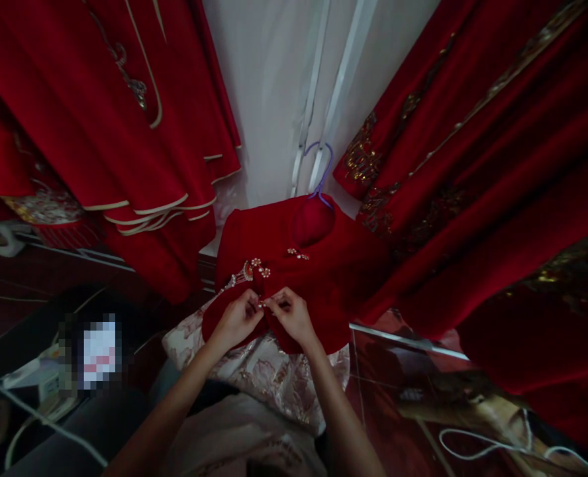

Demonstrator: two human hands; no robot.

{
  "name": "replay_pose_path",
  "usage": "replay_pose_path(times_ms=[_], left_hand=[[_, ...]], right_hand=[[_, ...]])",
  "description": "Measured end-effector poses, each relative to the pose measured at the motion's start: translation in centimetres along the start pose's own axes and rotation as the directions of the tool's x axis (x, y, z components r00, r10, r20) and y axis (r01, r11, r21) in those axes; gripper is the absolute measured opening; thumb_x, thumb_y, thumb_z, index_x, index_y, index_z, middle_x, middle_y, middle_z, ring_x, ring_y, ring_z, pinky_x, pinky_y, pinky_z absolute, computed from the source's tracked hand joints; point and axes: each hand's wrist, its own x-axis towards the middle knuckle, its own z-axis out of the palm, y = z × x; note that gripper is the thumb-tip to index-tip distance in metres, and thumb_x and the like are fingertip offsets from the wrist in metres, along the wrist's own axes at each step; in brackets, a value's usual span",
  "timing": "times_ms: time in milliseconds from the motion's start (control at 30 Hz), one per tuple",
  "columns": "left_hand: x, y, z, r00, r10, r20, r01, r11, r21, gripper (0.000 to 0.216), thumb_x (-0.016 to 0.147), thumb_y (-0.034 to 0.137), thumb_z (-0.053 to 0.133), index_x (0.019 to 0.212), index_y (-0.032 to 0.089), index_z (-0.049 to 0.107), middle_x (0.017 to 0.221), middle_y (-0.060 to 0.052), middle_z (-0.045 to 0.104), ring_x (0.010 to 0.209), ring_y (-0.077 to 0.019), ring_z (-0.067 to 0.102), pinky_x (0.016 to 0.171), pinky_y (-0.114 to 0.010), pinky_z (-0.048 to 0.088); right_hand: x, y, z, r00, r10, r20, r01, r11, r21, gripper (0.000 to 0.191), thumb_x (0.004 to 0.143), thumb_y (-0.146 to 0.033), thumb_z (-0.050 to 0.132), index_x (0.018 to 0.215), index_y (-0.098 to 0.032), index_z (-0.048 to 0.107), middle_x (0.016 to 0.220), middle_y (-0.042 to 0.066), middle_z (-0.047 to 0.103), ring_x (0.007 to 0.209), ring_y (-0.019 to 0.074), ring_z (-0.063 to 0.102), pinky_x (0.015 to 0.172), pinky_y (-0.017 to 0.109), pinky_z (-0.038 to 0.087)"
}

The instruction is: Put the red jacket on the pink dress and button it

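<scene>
Red cloth fills most of the view: hanging garments (140, 126) drop from the upper left, and more embroidered garments (473, 152) crowd the upper right, presumably hung so that their long panels fall free. Pale panelling (264, 86) shows between them at the upper middle.

Centre frame, a red garment (343, 271) lies spread over the person's lap, which likely gives it a soft, close support. Beneath its lower edge, pale patterned cloth (269, 377) covers the knees, perhaps as a guard for the fabric.

Both hands meet just below the middle of the frame. The left hand (238, 319) has thumb and finger pinched on a small ornament (261, 304) at the garment's front; the right hand (293, 315) pinches it from the other side, probably so that it stays steady between them (which fingertip bears on which part is too small to tell).

Above, a purple hanger (330, 162) pokes up from the garment's top, its hook near the panelling. Beaded flowers (257, 268) sit just above the left hand, and a smaller jewelled clasp (298, 254) lies up and to the right.
</scene>
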Motion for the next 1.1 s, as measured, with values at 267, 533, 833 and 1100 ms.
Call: replay_pose_path(times_ms=[267, 533, 833, 1100], left_hand=[[1.0, 1.0, -3.6, 0.972, 0.085, 0.221, -0.121, 0.981, 0.153, 0.006, 0.080, 0.024, 0.056, 0.083, 0.020, 0.059, 0.073, 0.002, 0.064, 0.066, -0.0124, 0.060, 0.063, -0.022, 0.042], [0.7, 0.6, -6.0, 0.965, 0.121, 0.234, -0.190, 0.935, 0.300, 0.012, 0.082, 0.031, 0.060, 0.078, 0.020, 0.059, 0.070, 0.001, 0.065, 0.062, -0.0136, 0.059, 0.058, -0.023, 0.038], [1.9, 2.6, -8.0, 0.887, 0.285, 0.363, -0.449, 0.715, 0.536, 0.004, 0.084, 0.020, 0.056, 0.082, 0.020, 0.059, 0.085, -0.006, 0.065, 0.089, -0.0224, 0.061, 0.077, -0.030, 0.046], [1.7, 2.3, -7.0, 0.896, 0.252, 0.364, -0.416, 0.764, 0.493, 0.003, 0.082, 0.022, 0.057, 0.084, 0.021, 0.056, 0.084, -0.004, 0.064, 0.077, -0.0196, 0.061, 0.066, -0.027, 0.042]], right_hand=[[1.0, 0.9, -0.1, 0.998, 0.051, 0.048, -0.049, 0.998, -0.043, 0.031, 0.072, -0.046, 0.072, 0.072, -0.020, 0.054, 0.072, 0.003, 0.066, 0.069, 0.0167, 0.064, 0.068, 0.030, 0.054], [0.4, -0.9, 1.7, 0.976, 0.160, 0.150, -0.175, 0.981, 0.089, 0.038, 0.069, -0.051, 0.075, 0.072, -0.018, 0.058, 0.069, 0.002, 0.066, 0.063, 0.0148, 0.061, 0.063, 0.028, 0.052], [-0.1, -2.0, 3.1, 0.992, 0.098, -0.082, -0.099, 0.995, -0.002, 0.024, 0.079, -0.042, 0.068, 0.081, -0.019, 0.062, 0.079, 0.002, 0.068, 0.073, 0.0144, 0.063, 0.072, 0.027, 0.050], [-1.2, -2.1, 3.0, 0.989, 0.109, -0.100, -0.113, 0.993, -0.036, 0.024, 0.079, -0.042, 0.067, 0.081, -0.019, 0.060, 0.077, 0.002, 0.068, 0.071, 0.0145, 0.063, 0.069, 0.026, 0.050]])
